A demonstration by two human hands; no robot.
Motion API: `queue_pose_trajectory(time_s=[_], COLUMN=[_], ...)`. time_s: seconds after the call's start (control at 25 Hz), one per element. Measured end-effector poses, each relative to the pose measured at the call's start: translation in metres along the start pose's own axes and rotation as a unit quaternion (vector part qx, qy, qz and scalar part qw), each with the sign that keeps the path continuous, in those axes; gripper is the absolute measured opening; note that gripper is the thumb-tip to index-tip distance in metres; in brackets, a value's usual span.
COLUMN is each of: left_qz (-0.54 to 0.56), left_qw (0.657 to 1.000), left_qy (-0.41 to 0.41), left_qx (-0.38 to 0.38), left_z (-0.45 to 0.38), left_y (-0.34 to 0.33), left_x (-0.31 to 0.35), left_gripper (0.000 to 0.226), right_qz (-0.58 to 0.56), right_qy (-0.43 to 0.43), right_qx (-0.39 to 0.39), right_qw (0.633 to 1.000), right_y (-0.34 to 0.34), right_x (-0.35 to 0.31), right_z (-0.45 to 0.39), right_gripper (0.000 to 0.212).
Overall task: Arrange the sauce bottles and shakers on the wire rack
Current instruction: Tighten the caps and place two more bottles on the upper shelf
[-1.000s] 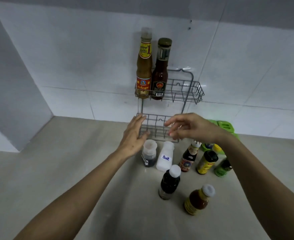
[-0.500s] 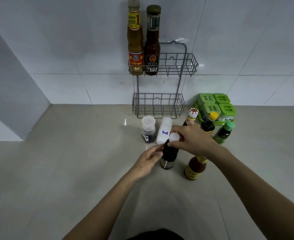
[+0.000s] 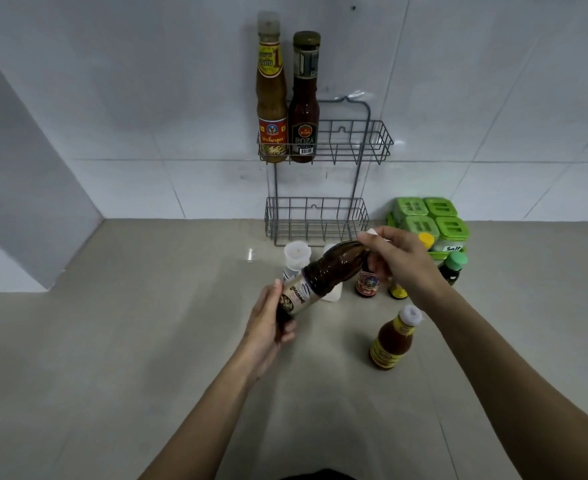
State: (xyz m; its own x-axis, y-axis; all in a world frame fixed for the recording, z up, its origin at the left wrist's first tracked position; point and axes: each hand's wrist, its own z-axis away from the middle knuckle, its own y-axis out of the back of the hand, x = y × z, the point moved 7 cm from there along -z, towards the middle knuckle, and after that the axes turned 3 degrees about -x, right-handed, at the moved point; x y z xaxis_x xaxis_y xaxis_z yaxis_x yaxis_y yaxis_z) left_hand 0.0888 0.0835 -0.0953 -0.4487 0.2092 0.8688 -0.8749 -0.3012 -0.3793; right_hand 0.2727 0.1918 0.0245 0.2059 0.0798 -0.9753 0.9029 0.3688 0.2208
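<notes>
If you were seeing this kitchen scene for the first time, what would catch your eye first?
First, the dark bottle held tilted above the counter, the left hand gripping its base and the right hand its cap end. Next, the wire rack on the tiled wall, with two tall sauce bottles on the left of its upper shelf. The green containers sit at the right.

Upper basket (image 3: 354,143) of wire rack: open to the right of two tall bottles (image 3: 287,109) crowding its left end. Lower basket (image 3: 316,220) open along its whole length. In front of it, shaker (image 3: 296,255), small bottles (image 3: 367,283) and green containers (image 3: 431,220) clutter the counter (image 3: 129,341).
</notes>
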Motion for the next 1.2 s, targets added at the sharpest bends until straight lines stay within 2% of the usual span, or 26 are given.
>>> queue_pose_trajectory(time_s=[0.12, 0.24, 0.32, 0.44, 0.64, 0.72, 0.8, 0.92, 0.96, 1.0, 1.12, 1.2], left_qz=[0.027, 0.023, 0.014, 0.016, -0.012, -0.041, -0.067, -0.098, -0.103, -0.105, -0.090, -0.065], left_qw=[0.999, 0.998, 0.997, 0.994, 0.990, 0.985, 0.979, 0.974, 0.974, 0.975, 0.979, 0.982], left_qy=[-0.029, -0.037, -0.044, -0.063, -0.100, -0.135, -0.166, -0.177, -0.173, -0.167, -0.145, -0.134], left_qx=[0.016, 0.044, 0.065, 0.093, 0.098, 0.096, 0.096, 0.102, 0.102, 0.104, 0.110, 0.119], left_z=[-0.001, -0.001, -0.001, 0.001, -0.001, 0.003, 0.007, 0.011, 0.011, 0.009, 0.004, 0.002], left_y=[0.004, 0.014, 0.019, 0.024, 0.027, 0.024, 0.019, 0.017, 0.017, 0.018, 0.022, 0.028], left_x=[0.023, 0.042, 0.050, 0.056, 0.059, 0.065, 0.071, 0.073, 0.073, 0.073, 0.073, 0.073], left_gripper=[0.044, 0.047, 0.045, 0.047, 0.068, 0.066, 0.050, 0.035, 0.035, 0.035, 0.049, 0.056], right_qz=[-0.039, -0.048, -0.031, 0.006, 0.123, 0.152, 0.147, 0.164, 0.151, 0.123, 0.000, -0.029], right_qy=[0.063, 0.097, 0.109, 0.137, 0.139, 0.126, 0.090, 0.016, 0.008, 0.013, 0.061, 0.086], right_qx=[-0.050, -0.108, -0.113, -0.080, -0.004, 0.045, 0.090, 0.086, 0.078, 0.067, -0.005, -0.078], right_qw=[0.996, 0.988, 0.987, 0.987, 0.983, 0.979, 0.981, 0.983, 0.985, 0.990, 0.998, 0.993], right_y=[-0.008, -0.018, -0.022, -0.023, -0.019, -0.014, -0.008, -0.009, -0.010, -0.011, -0.014, -0.018], right_x=[-0.010, -0.016, -0.019, -0.024, -0.026, -0.025, -0.020, -0.007, -0.005, -0.004, -0.011, -0.013], right_z=[0.002, 0.003, 0.003, 0.003, 0.003, 0.003, 0.001, -0.004, -0.004, -0.004, -0.001, -0.001], right_gripper=[0.021, 0.032, 0.032, 0.028, 0.020, 0.032, 0.048, 0.073, 0.073, 0.067, 0.023, 0.027])
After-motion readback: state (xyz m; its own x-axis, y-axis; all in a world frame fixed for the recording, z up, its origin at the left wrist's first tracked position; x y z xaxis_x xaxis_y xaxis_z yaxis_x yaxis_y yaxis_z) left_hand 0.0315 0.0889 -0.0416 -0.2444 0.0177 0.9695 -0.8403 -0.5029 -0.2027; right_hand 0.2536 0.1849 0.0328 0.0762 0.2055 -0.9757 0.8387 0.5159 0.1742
